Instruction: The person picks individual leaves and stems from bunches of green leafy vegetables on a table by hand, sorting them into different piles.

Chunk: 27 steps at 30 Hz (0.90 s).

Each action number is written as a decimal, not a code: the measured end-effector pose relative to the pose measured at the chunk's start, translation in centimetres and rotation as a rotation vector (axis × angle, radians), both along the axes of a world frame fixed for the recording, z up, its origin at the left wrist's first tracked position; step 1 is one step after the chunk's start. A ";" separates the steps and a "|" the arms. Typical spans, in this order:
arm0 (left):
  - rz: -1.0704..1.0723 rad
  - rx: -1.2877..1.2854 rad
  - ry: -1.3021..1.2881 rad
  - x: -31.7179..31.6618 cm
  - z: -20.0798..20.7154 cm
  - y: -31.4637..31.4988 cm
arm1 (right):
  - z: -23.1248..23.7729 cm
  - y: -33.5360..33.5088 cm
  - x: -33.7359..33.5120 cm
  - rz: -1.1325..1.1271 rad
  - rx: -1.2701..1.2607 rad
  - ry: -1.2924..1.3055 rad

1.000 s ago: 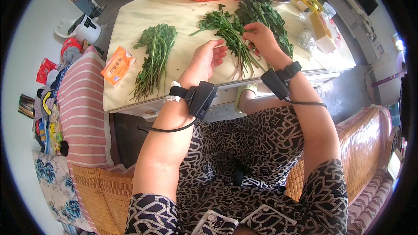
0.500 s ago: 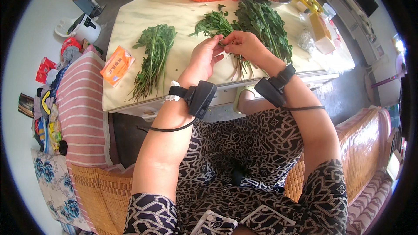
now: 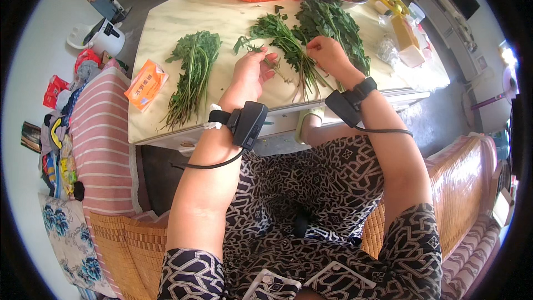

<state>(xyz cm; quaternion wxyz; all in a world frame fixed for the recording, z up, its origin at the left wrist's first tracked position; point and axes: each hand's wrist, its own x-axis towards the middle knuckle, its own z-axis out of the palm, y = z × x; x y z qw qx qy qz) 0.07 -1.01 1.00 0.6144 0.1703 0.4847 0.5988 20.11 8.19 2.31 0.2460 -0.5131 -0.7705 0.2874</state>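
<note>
Green, probably light and limp, the sprig (image 3: 242, 43), best pinched by its stem (image 3: 271, 63), sits loosely gripped in the left hand (image 3: 251, 72) over the table (image 3: 194, 8); whether the curled right hand (image 3: 331, 59) holds anything is unclear.

Compared with half a second ago, the left hand (image 3: 251, 73) and right hand (image 3: 328, 56) are separated. A leafy sprig (image 3: 250, 45) is now held in the left hand. The bunch (image 3: 295, 47) between the hands is less covered; right fingers now sit at its right edge.
</note>
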 end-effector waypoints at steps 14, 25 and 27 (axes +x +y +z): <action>-0.067 0.003 -0.094 0.4 -0.7 0.4 | -1.1 0.4 -0.9 -0.014 0.097 -0.124; -0.089 0.001 -0.081 0.5 -0.7 0.4 | -1.2 0.4 -0.7 -0.012 0.069 -0.159; -0.106 0.003 -0.069 0.4 -0.7 0.4 | -1.0 0.3 -0.7 -0.003 0.067 -0.170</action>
